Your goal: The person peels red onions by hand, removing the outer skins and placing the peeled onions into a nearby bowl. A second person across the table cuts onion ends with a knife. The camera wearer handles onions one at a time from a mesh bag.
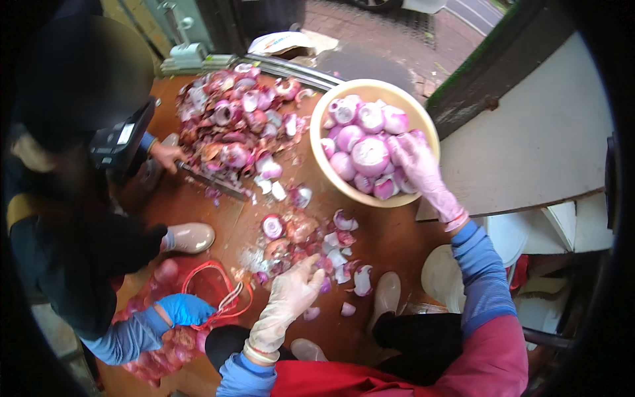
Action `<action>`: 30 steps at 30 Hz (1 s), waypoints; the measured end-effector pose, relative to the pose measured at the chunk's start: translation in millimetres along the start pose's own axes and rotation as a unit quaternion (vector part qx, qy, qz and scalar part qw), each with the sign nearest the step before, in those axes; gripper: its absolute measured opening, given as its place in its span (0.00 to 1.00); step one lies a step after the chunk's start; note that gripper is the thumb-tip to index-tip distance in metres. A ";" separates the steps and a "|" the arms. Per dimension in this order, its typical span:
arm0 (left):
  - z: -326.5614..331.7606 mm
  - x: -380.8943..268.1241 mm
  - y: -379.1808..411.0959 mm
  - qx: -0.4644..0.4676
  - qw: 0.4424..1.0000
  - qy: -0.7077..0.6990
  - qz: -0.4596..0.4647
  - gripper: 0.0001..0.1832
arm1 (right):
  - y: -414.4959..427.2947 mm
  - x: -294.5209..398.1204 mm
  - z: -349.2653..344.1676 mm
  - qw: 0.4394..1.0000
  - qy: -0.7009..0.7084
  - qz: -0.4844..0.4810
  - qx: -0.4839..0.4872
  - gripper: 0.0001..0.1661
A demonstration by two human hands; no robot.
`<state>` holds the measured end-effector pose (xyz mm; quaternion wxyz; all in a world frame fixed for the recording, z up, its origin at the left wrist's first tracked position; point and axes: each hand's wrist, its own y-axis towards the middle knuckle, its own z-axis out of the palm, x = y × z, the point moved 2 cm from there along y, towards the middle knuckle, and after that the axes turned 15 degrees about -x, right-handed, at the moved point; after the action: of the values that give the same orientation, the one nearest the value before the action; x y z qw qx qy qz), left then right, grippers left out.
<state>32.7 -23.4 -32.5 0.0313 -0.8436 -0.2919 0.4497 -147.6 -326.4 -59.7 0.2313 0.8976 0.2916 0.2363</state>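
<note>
My right hand (414, 161), in a pinkish glove, rests at the right side of the peeled red onions (369, 156) in a cream plastic basin (322, 171). Its fingers touch an onion there; whether they grip it cannot be told. My left hand (297, 285), in a whitish glove, hangs above the floor near loose onion skins (342, 258), its fingertips bent towards the thumb. Whether anything small is between them is unclear. A partly trimmed red onion (273, 226) lies on the floor beyond my left hand.
At left a co-worker's bare hand holds a knife (213, 182) by a large heap of onion peelings (233, 119). The co-worker's blue-gloved hand (186, 310) is at a red net sack of onions (171, 347). A door track (297, 72) edges the floor; a pale board (526, 134) stands right.
</note>
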 end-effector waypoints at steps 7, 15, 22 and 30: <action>-0.5 -3.8 -8.6 0.028 0.996 0.068 0.043 0.21 | -3.6 90.1 18.2 0.969 0.177 -0.002 0.174 0.14; -2.6 -22.8 -27.9 0.011 0.991 0.095 0.097 0.17 | -103.8 212.5 143.4 0.890 0.167 -0.183 0.383 0.34; -10.8 -6.4 -35.0 -0.023 0.989 0.121 0.082 0.20 | -148.7 242.5 180.2 0.915 0.091 -0.193 0.343 0.34; -18.9 10.6 -14.8 -0.136 0.989 -0.019 -0.056 0.18 | -80.0 198.6 105.9 0.714 0.409 0.249 0.511 0.46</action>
<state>45.0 -1.7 -24.5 -0.0643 -0.8134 -0.3977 0.4196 21.2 -172.4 -129.3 -0.4719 0.7348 0.2000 0.4443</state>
